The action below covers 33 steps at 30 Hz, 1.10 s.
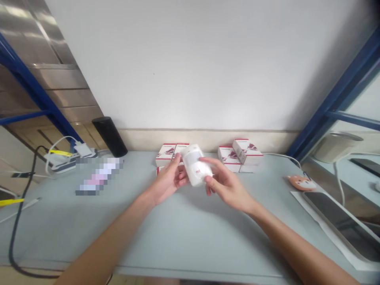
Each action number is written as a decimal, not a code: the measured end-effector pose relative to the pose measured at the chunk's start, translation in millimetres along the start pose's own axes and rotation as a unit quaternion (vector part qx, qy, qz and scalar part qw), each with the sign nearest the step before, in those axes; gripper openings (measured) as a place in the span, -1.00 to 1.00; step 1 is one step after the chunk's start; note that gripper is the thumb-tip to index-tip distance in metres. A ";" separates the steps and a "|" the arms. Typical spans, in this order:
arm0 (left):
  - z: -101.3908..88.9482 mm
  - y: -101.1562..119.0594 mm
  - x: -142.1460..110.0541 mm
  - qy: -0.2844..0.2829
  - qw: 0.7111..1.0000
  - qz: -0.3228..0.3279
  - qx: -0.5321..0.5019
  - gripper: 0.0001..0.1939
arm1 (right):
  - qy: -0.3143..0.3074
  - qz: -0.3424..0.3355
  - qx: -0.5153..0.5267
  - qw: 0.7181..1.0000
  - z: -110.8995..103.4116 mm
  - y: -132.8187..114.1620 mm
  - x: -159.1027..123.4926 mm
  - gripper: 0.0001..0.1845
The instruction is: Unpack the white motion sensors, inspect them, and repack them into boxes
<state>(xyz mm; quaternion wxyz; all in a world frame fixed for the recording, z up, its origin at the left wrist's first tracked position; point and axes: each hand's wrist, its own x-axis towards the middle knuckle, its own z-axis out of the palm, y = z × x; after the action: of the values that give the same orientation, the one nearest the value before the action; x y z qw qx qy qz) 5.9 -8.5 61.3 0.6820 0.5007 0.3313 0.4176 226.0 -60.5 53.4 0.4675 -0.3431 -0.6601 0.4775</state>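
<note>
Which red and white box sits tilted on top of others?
The top box in the right-hand group: it leans on those below, while the others look flat.

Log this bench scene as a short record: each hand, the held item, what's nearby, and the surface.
Left hand: gripping the white plastic sensor unit on its left side
Right hand: pinching the same unit from the right
Nearby: two stacks of red-and-white boxes behind the hands
Further off: black cylinder, power strip, dark-screened tablet
Surface: pale grey-blue table
</note>
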 end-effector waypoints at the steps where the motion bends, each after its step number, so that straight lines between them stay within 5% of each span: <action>1: -1.9 4.2 -0.5 0.025 0.997 0.041 0.058 -0.44 | 0.019 -0.005 0.010 1.000 3.7 -0.1 0.2 -0.45; 3: -9.8 9.2 -0.3 0.088 0.961 0.133 0.225 -0.49 | 0.063 -0.014 0.011 0.998 7.1 1.1 1.5 -0.45; 5: -22.8 7.8 1.1 0.126 0.881 0.199 0.411 -0.55 | 0.110 -0.014 -0.018 0.994 5.0 5.4 3.9 -0.45; 7: -37.8 0.8 2.8 0.102 0.805 0.201 0.549 -0.51 | 0.147 -0.009 -0.073 0.986 -1.0 13.1 6.9 -0.45; 10: -53.8 -11.5 4.3 0.046 0.757 0.154 0.634 -0.36 | 0.167 0.014 -0.154 0.974 -11.2 26.6 10.7 -0.46; 17: -34.4 -13.8 0.7 0.030 0.709 0.206 0.674 -0.32 | 0.171 0.025 -0.196 0.965 -19.1 29.8 10.5 -0.47; 23: -20.9 -19.1 -6.2 0.007 0.708 0.247 0.661 -0.32 | 0.151 0.032 -0.181 0.971 -22.8 17.1 10.5 -0.52; 33: -11.5 -18.4 -10.6 -0.012 0.679 0.272 0.682 -0.27 | 0.230 -0.008 -0.220 0.948 -13.5 20.8 9.3 -0.49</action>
<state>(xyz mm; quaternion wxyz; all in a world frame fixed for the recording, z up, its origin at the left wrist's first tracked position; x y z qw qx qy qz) -4.3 -16.1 40.8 0.0115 0.9000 0.3653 0.2375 235.8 -41.5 37.8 0.5232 -0.5327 -0.6259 0.2254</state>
